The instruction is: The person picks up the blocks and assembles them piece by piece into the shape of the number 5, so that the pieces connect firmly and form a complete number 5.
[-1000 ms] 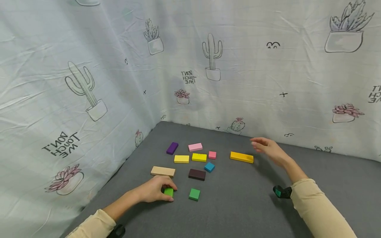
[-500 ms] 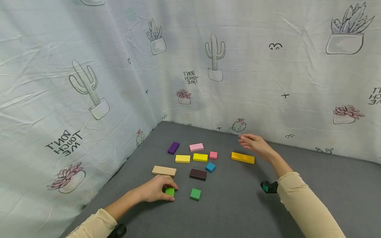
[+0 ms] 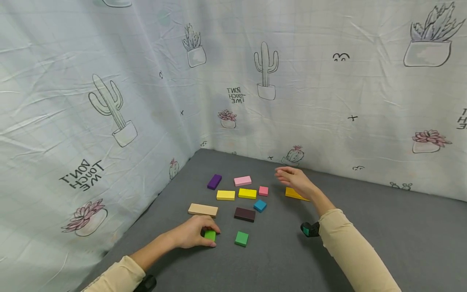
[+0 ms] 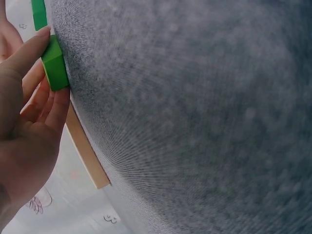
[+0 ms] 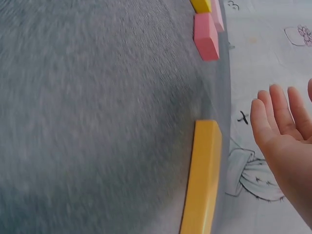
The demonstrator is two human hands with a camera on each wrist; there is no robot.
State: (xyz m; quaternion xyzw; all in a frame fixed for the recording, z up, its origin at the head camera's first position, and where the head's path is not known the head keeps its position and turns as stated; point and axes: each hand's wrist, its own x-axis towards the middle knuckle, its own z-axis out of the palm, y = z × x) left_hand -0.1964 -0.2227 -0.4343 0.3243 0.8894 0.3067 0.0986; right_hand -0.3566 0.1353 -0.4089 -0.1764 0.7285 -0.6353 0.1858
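Note:
My left hand (image 3: 193,232) pinches a light green block (image 3: 210,235) between thumb and fingers, down on the grey table. The left wrist view shows the thumb on one side of that block (image 4: 55,66) and fingertips on the other. Above the table, my right hand (image 3: 296,181) hovers with loosely extended fingers and holds nothing. Below it lies a long orange-yellow block (image 3: 293,194), partly hidden by the hand and wrist. A small coral-pink block (image 3: 263,191) lies left of the right hand. Beside the left hand are a darker green block (image 3: 241,239) and a tan block (image 3: 203,209).
Between the hands lie a dark brown block (image 3: 245,214) and a blue block (image 3: 260,205). Farther back are a pale yellow block (image 3: 226,195), a bright yellow block (image 3: 247,194), a light pink block (image 3: 242,181) and a purple block (image 3: 214,181). A printed curtain (image 3: 313,101) borders the table.
My right hand has moved left, from the right end of the orange-yellow block to above it, and now covers part of it. The left hand keeps its pinch on the light green block.

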